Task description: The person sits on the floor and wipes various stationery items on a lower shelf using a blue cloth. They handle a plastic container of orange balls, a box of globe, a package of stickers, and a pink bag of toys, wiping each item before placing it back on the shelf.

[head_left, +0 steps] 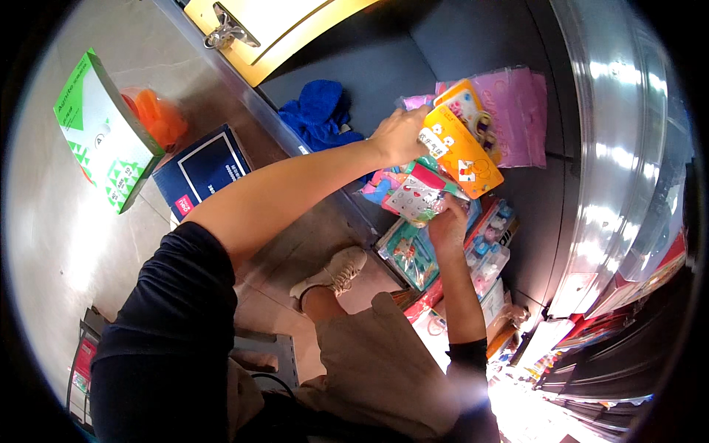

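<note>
My left hand (399,135) is gripping the orange packet (459,151) by its near end, long side slanting down-right, right above my right hand (447,225) clutching the toy packets (415,198) on the shelf (384,66).

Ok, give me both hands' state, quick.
Left hand: closed on an orange packet.
Right hand: closed on a clear sticker packet.

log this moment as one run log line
left hand: grips orange packet | right hand: holds sticker packet | site: dark shelf
</note>
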`<state>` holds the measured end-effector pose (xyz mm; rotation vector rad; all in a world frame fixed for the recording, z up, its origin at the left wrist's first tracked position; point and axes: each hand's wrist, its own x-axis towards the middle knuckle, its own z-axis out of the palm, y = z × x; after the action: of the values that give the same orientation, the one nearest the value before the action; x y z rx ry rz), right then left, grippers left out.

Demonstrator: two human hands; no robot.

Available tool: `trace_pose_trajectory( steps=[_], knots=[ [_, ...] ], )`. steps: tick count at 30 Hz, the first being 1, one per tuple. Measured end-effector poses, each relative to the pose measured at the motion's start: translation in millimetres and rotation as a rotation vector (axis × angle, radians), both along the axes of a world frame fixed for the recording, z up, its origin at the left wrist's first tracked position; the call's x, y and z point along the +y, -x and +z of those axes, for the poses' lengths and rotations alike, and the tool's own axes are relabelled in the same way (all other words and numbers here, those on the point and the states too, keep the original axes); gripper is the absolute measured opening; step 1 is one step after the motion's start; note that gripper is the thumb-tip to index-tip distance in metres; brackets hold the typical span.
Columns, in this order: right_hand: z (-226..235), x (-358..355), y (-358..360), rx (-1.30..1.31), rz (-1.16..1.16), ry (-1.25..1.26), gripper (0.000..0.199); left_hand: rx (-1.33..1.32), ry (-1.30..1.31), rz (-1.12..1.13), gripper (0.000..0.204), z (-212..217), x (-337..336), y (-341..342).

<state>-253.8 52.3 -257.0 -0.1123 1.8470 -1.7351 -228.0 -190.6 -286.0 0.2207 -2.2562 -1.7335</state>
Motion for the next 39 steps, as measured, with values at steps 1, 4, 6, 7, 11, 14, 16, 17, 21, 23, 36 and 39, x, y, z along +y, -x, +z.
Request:
trace_pose_trajectory(
  steps=[1, 4, 6, 7, 11, 14, 16, 17, 21, 23, 36, 39],
  knots=[
    [4.0, -0.7, 7.8, 0.048, -0.015, -0.050, 0.045, 0.018, -0.077, -0.026, 0.044, -1.0, 1.0, -0.6],
    [41.6, -23.5, 21.9, -0.235, -0.397, 0.145, 0.061, -0.019, -0.304, -0.168, 0.043, 3.3, -8.4, -8.0],
    [28.8, 12.6, 66.4, -0.218, -0.329, 0.214, 0.065, 0.103, -0.256, -0.265, 0.041, 20.2, -12.8, -19.5],
    [19.6, 41.6, 96.5, -0.204, -0.304, 0.248, 0.068, 0.167, -0.234, -0.323, 0.040, 24.9, -12.1, -22.8],
    [15.1, -12.6, 111.8, -0.196, -0.215, 0.338, 0.068, 0.452, 0.015, -0.321, 0.032, 11.9, -11.0, -39.7],
    [3.4, -48.0, 105.8, -0.219, -0.152, 0.396, 0.067, 0.405, 0.065, -0.404, 0.031, 20.4, -20.0, -58.0],
    [0.6, -65.0, 103.8, -0.226, -0.124, 0.424, 0.067, 0.401, 0.074, -0.412, 0.028, 27.6, -31.4, -66.7],
    [2.4, -72.6, 103.4, -0.222, -0.108, 0.433, 0.067, 0.410, 0.084, -0.408, 0.028, 32.4, -38.2, -71.5],
    [0.9, -104.9, 105.2, -0.250, -0.021, 0.471, 0.067, 0.503, 0.083, -0.330, 0.028, 43.2, -58.8, -85.9],
    [-4.2, -123.2, 104.4, -0.282, 0.019, 0.484, 0.067, 0.430, 0.040, -0.258, 0.031, 47.4, -76.0, -91.5],
    [-30.4, -192.3, 86.2, -0.348, 0.143, 0.438, 0.066, 0.378, 0.140, -0.107, 0.028, 66.1, -163.1, -95.3],
    [-18.3, -153.2, 69.4, -0.310, 0.118, 0.456, 0.066, 0.409, 0.180, -0.133, 0.027, 67.2, -166.6, -88.4]
  ],
)
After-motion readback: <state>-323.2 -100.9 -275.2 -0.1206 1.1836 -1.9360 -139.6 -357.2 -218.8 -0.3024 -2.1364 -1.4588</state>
